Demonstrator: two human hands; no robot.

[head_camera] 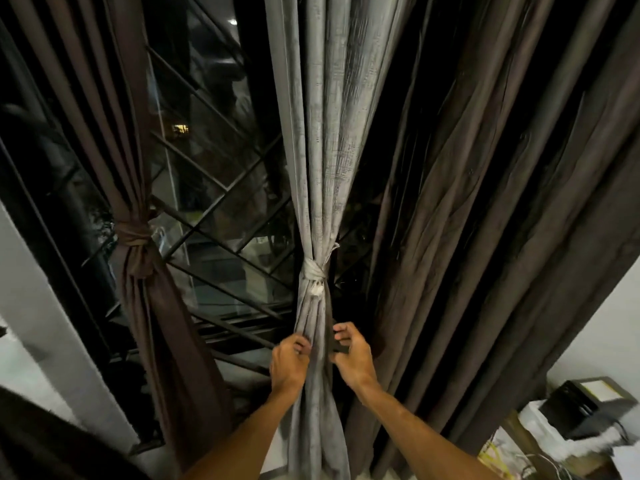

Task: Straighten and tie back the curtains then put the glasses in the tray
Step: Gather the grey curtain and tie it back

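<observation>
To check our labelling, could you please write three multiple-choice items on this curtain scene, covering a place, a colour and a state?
1. Where are the left hand and right hand? A above the tie; B at the grey curtain, below its tie; C on a tray.
2. What colour is the tie? A pale; B red; C black.
3. How is the right brown curtain? A knotted; B hanging loose; C taken down.
Key: B, both hands sit under the tie; A, it is whitish; B, nothing binds it.
</observation>
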